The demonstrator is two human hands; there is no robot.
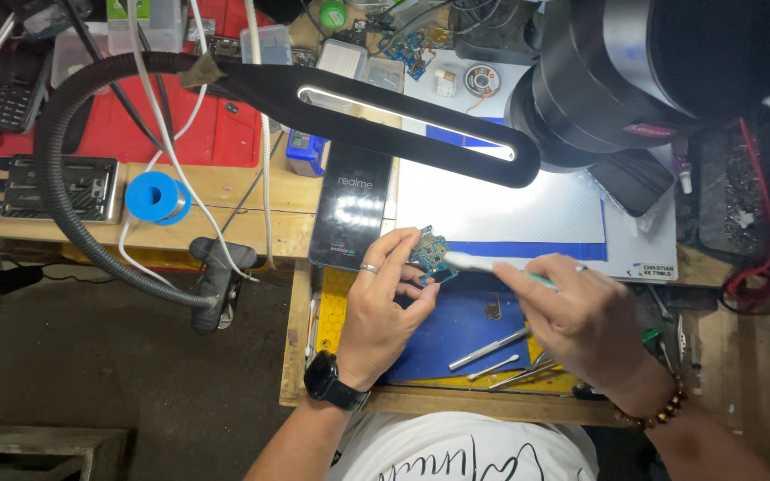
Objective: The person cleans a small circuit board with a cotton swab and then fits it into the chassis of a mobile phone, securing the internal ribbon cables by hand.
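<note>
My left hand (387, 307) pinches a small blue-green circuit board (427, 252) between thumb and fingers, holding it up above the blue work mat (456, 328). It wears a ring and a black wristwatch. My right hand (581, 313) grips a white toothbrush (479, 262), whose head rests against the board's right edge. A bead bracelet circles the right wrist.
A black flexible-neck lamp (385, 120) arches over the bench. A dark phone (351, 218) lies left of a white mat (510, 209). Tweezers and metal tools (492, 349) lie on the blue mat. A blue tape roll (155, 197) and microscope (617, 71) stand nearby.
</note>
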